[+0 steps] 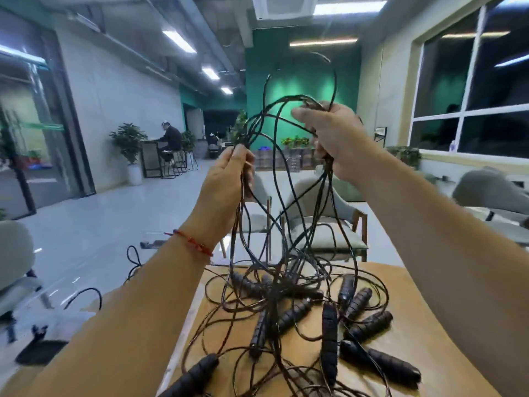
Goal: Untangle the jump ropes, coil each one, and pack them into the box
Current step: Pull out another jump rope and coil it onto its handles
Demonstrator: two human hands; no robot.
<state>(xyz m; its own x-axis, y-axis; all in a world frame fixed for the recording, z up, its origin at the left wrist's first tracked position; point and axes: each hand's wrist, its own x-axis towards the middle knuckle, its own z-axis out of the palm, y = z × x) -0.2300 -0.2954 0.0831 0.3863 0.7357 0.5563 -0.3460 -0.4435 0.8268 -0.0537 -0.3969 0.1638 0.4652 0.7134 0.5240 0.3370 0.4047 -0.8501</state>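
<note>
Head view: wood counter (415, 345) in big open room w/ grey floor (100, 219), green wall (303, 81), dark windows (472, 90), grey chairs (317, 242) just beyond. Ropes (289, 285) lie tangled on counter, handles (369, 325) spread on near side. Left hand (229, 181) and right hand (335, 136): each grip closed round bunched cords, held above pile. Which cord joins which handle: can't tell. Pile cut off at bottom edge; top loops blurred.

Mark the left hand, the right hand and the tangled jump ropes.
left hand (226, 187): head view, back of the hand, below the knuckles.
right hand (337, 138): head view, back of the hand.
jump ropes (329, 339): head view, a ribbed black handle low in the tangle.
</note>
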